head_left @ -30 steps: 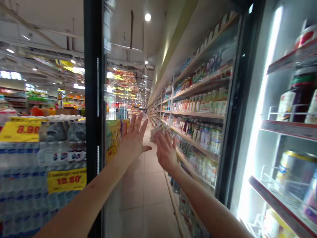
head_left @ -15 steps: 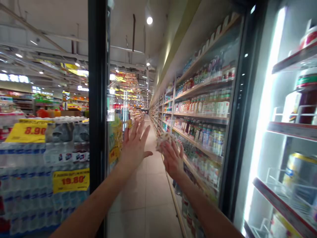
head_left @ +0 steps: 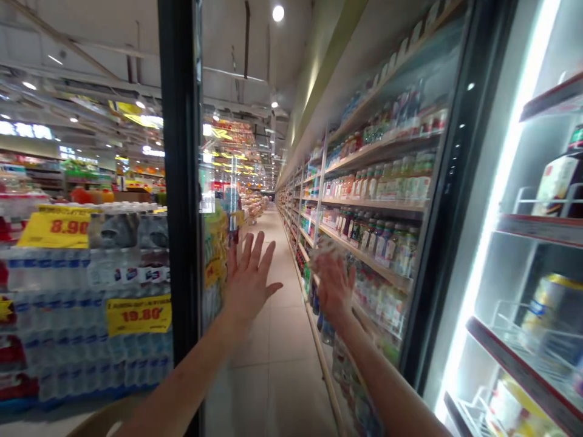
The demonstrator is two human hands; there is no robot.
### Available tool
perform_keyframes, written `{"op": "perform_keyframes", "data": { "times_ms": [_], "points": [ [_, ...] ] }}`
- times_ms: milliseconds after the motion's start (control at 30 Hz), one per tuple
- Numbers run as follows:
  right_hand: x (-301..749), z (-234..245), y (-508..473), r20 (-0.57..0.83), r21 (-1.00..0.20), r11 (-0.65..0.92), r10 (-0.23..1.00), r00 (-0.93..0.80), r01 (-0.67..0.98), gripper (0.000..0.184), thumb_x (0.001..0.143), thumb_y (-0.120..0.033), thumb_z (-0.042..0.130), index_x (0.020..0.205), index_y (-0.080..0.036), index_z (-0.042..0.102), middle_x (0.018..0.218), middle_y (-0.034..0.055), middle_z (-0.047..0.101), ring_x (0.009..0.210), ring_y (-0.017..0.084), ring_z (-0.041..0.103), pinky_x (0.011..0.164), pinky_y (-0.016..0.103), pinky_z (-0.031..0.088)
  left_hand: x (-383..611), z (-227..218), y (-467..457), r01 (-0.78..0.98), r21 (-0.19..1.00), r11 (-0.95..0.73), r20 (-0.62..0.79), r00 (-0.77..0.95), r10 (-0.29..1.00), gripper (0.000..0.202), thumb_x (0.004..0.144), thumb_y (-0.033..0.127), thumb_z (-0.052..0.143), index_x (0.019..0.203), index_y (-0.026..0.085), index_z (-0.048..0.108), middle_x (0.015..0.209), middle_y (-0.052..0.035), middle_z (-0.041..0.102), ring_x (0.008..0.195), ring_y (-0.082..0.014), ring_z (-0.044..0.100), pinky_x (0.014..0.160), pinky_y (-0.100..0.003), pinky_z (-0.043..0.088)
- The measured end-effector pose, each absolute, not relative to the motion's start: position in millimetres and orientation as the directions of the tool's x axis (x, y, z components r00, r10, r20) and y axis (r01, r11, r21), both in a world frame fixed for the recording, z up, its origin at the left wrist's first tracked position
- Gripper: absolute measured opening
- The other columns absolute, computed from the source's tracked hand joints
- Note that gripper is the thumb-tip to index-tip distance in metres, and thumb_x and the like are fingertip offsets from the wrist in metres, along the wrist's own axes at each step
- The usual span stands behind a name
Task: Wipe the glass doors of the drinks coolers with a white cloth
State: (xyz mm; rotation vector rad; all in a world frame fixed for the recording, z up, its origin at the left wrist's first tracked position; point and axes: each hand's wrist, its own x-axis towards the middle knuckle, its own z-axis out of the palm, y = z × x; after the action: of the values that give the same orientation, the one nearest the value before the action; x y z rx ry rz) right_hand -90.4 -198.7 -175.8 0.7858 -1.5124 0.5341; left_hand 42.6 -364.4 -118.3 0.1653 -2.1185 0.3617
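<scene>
A glass door (head_left: 282,340) with a black frame (head_left: 175,152) stands in front of me. My left hand (head_left: 248,276) is stretched toward the glass with its fingers spread and nothing in it; it looks laid flat on the pane. To its right, my right hand (head_left: 334,285) is blurred and holds a crumpled pale cloth (head_left: 325,246), patterned with darker spots, at the glass. The cloth shows above and left of the fingers, partly hidden behind them. Through or mirrored in the pane appear shelves of bottles (head_left: 378,240).
On the right is a lit cooler with wire-fronted shelves (head_left: 523,364), cans (head_left: 549,303) and dark bottles (head_left: 562,176). Left of the door frame, packs of bottled water (head_left: 86,315) are stacked with yellow price signs (head_left: 139,314). A curved tan edge (head_left: 104,419) shows at the bottom left.
My right hand and the cloth have moved to the right across the glass. My left hand stays spread in nearly the same spot. The view has shifted slightly.
</scene>
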Motion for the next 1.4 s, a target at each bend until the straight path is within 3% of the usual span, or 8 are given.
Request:
{"op": "perform_keyframes", "data": {
  "times_ms": [133,300,500,700,900,1100,1300,1400],
  "points": [
    [-99,-175,-187,0.986,-0.164,0.698,0.121,-0.111,-0.697,0.056,0.09,-0.021,0.032,0.145,-0.023,0.023,0.143,0.0139,0.04,0.138,0.029,0.026,0.106,0.057,0.025,41,-144,-363,-0.259,-0.183,0.948,0.824,-0.567,0.004,0.088,0.071,0.048,0.068,0.143,0.023,0.025,0.151,-0.0134,0.018,0.14,-0.033,0.007,0.11,-0.061,0.01],
    [-86,-195,-197,0.97,0.15,0.6,-0.244,-0.001,-0.786,0.06,0.086,-0.015,0.038,0.143,-0.028,0.026,0.136,0.0071,0.05,0.138,0.024,0.028,0.112,0.052,0.019,40,-146,-363,-0.25,-0.171,0.953,0.835,-0.551,0.005,0.09,0.07,0.048,0.069,0.143,0.021,0.024,0.151,-0.0137,0.016,0.14,-0.0328,0.008,0.111,-0.06,0.01],
    [-96,-194,-189,0.989,-0.148,0.704,0.097,-0.113,-0.694,0.058,0.089,-0.019,0.033,0.145,-0.022,0.022,0.143,0.014,0.04,0.139,0.028,0.024,0.108,0.056,0.024,38,-145,-365,-0.267,-0.186,0.946,0.833,-0.554,0.008,0.092,0.069,0.047,0.07,0.144,0.022,0.023,0.151,-0.0142,0.017,0.14,-0.0333,0.01,0.11,-0.06,0.01],
    [-88,-203,-194,0.949,0.196,0.606,-0.314,-0.006,-0.771,0.056,0.086,-0.013,0.039,0.141,-0.026,0.034,0.134,0.0061,0.053,0.139,0.022,0.026,0.114,0.051,0.016,37,-145,-366,-0.273,-0.194,0.942,0.85,-0.527,0.022,0.089,0.069,0.047,0.07,0.142,0.02,0.028,0.151,-0.0126,0.017,0.14,-0.0326,0.011,0.111,-0.058,0.012],
    [-103,-201,-181,0.973,-0.226,0.709,0.135,-0.185,-0.669,0.054,0.09,-0.02,0.032,0.144,-0.019,0.026,0.144,0.0141,0.038,0.14,0.027,0.021,0.108,0.056,0.023,35,-144,-367,-0.249,-0.177,0.952,0.846,-0.533,0.017,0.096,0.063,0.048,0.075,0.142,0.02,0.029,0.15,-0.0151,0.02,0.14,-0.0342,0.013,0.11,-0.059,0.012],
    [-90,-234,-182,0.939,0.161,0.63,-0.335,-0.08,-0.76,0.056,0.087,-0.014,0.039,0.14,-0.028,0.034,0.134,0.0052,0.052,0.138,0.021,0.027,0.114,0.048,0.013,34,-145,-368,-0.243,-0.157,0.957,0.85,-0.527,0.006,0.094,0.065,0.046,0.074,0.142,0.02,0.028,0.151,-0.0146,0.019,0.14,-0.0333,0.01,0.11,-0.06,0.012],
    [-111,-244,-154,0.949,-0.297,0.744,0.162,-0.27,-0.598,0.057,0.09,-0.019,0.032,0.146,-0.017,0.018,0.146,0.0173,0.033,0.14,0.028,0.021,0.107,0.056,0.024,33,-137,-366,-0.222,-0.127,0.967,0.826,-0.563,-0.021,0.096,0.063,0.048,0.075,0.142,0.02,0.027,0.151,-0.0157,0.018,0.14,-0.0349,0.01,0.109,-0.061,0.011],
    [-86,-253,-189,0.964,-0.051,0.699,-0.152,-0.218,-0.713,0.057,0.088,-0.014,0.034,0.144,-0.02,0.025,0.142,0.0117,0.042,0.142,0.025,0.015,0.111,0.052,0.017,32,-145,-369,-0.226,-0.135,0.965,0.853,-0.522,-0.003,0.094,0.066,0.048,0.073,0.143,0.02,0.026,0.151,-0.0148,0.017,0.14,-0.0335,0.009,0.11,-0.06,0.012]
  ]
}}
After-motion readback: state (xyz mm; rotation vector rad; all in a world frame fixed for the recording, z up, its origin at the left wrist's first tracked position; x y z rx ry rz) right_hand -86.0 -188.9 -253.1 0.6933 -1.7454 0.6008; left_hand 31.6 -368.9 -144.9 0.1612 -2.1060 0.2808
